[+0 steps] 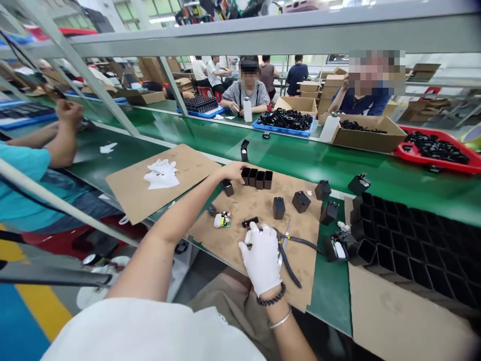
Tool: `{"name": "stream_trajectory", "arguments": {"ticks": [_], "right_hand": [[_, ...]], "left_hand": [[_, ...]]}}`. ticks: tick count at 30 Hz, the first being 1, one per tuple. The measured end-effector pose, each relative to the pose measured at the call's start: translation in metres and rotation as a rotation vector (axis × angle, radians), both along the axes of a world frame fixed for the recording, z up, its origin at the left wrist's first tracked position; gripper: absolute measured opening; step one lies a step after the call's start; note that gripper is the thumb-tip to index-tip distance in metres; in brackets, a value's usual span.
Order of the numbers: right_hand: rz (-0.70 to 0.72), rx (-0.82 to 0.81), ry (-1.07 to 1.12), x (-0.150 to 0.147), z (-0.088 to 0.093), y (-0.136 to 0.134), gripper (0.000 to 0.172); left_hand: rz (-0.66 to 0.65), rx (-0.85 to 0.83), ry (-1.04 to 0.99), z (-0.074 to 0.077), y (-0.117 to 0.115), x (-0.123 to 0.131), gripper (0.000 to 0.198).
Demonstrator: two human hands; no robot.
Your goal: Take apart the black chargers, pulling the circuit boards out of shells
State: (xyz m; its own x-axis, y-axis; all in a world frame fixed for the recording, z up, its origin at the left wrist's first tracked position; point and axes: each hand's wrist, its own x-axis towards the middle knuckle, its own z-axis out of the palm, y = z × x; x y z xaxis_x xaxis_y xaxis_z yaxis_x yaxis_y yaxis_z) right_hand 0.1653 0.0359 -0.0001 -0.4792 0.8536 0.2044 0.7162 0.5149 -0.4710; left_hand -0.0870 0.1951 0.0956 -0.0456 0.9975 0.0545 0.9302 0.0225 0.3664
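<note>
My bare left hand (235,172) reaches forward, its fingers curled round the left end of a short row of open black plastic cases (260,179). My right hand (261,255), in a white glove, is low over the cardboard with its fingers bent; what lies under them is mostly hidden. Just past its fingertips is a small black part (250,221). Beside that hand lie pliers (288,258) with dark handles. A small circuit board (223,219) with yellow and white components rests to the left. Closed black adapter housings (278,208) stand to the right.
Many open black cases (409,245) stand packed together at the right. White gloves (162,174) lie on cardboard at the left. Across the green conveyor (210,138), co-workers sit behind a blue tray (285,123) and a red tray (439,145) of black parts. A metal rail crosses overhead.
</note>
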Motion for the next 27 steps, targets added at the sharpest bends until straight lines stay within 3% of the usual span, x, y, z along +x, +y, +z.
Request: {"name": "stream_trajectory", "arguments": {"ticks": [3, 6, 9, 12, 15, 21, 27], "right_hand": [[0.018, 0.002, -0.044, -0.003, 0.0, 0.0, 0.05], [0.033, 0.0, -0.093, -0.008, 0.0, 0.0, 0.049], [0.068, 0.007, -0.134, -0.011, -0.001, -0.002, 0.053], [0.082, 0.006, -0.166, -0.009, -0.002, -0.003, 0.054], [0.115, -0.019, -0.13, -0.003, -0.002, -0.002, 0.051], [0.104, -0.17, 0.138, 0.003, -0.003, 0.001, 0.052], [0.0, -0.787, 0.832, 0.003, 0.007, 0.002, 0.052]], "left_hand": [[0.117, 0.152, -0.028, 0.005, -0.021, 0.004, 0.05], [0.193, 0.381, -0.129, -0.004, -0.067, 0.028, 0.06], [0.157, 0.704, -0.462, -0.036, -0.115, 0.074, 0.057], [0.189, 0.702, -0.64, -0.072, -0.147, 0.111, 0.051], [0.234, 0.695, -0.663, -0.09, -0.163, 0.112, 0.053], [0.302, 0.727, -0.707, -0.079, -0.166, 0.083, 0.057], [0.317, 0.78, -0.835, -0.076, -0.196, 0.105, 0.06]]}}
